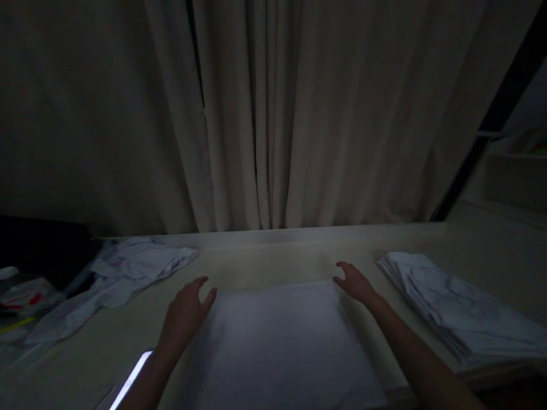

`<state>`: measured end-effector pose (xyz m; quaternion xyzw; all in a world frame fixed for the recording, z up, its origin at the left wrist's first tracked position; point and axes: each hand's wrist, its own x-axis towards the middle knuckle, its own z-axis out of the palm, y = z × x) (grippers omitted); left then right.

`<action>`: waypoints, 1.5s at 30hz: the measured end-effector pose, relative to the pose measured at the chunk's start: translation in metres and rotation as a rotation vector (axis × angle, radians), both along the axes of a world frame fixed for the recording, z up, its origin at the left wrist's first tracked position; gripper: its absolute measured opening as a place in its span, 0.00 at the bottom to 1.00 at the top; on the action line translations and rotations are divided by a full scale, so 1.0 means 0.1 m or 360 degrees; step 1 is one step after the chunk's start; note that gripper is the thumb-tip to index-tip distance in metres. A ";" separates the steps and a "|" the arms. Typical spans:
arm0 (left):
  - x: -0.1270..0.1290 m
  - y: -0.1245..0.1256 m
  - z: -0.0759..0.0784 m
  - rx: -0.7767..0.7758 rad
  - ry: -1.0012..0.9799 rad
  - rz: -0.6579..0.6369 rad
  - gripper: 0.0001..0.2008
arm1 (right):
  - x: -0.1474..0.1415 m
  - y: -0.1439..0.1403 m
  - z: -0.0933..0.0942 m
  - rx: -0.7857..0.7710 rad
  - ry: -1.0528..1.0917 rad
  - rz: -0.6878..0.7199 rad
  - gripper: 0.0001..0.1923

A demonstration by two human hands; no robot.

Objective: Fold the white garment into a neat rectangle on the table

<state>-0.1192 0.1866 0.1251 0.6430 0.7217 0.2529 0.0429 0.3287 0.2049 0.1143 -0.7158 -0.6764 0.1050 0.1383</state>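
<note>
A white, flat, smooth sheet, apparently cloth (282, 347), lies between my forearms, its near part running out of the bottom of the head view. My left hand (186, 313) is at the sheet's far left corner, thumb and fingers apart. By the far right corner is my right hand (354, 283), also with thumb and fingers spread. Its thumb is close to that corner; whether it touches the sheet I cannot tell. Neither hand shows anything in its grasp.
Folded white cloths (461, 307) are stacked on the right of the pale table (273, 259). Crumpled white cloth (132, 267) lies left, beside a bottle with a red-marked label (29, 293). A lit phone (131, 378) is partly behind my left forearm. Curtains (273, 114) hang behind.
</note>
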 end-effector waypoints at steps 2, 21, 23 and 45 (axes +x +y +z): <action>-0.14 -0.27 -0.39 -0.0208 0.0034 -0.0002 0.27 | 0.09 -0.26 -0.46 -0.0162 0.0039 -0.0062 0.26; -0.27 -1.14 -1.00 -0.0713 -0.0198 0.0158 0.28 | -0.01 -1.19 -1.07 -0.0326 -0.0037 -0.0371 0.20; -0.19 -1.03 -0.99 -0.0783 -0.0271 0.0127 0.28 | -0.09 -1.14 -1.06 -0.0342 -0.0042 -0.0344 0.21; 0.21 -0.58 -1.14 -0.0673 -0.0130 0.0077 0.24 | -0.32 -0.71 -1.16 -0.0280 -0.0191 -0.0339 0.22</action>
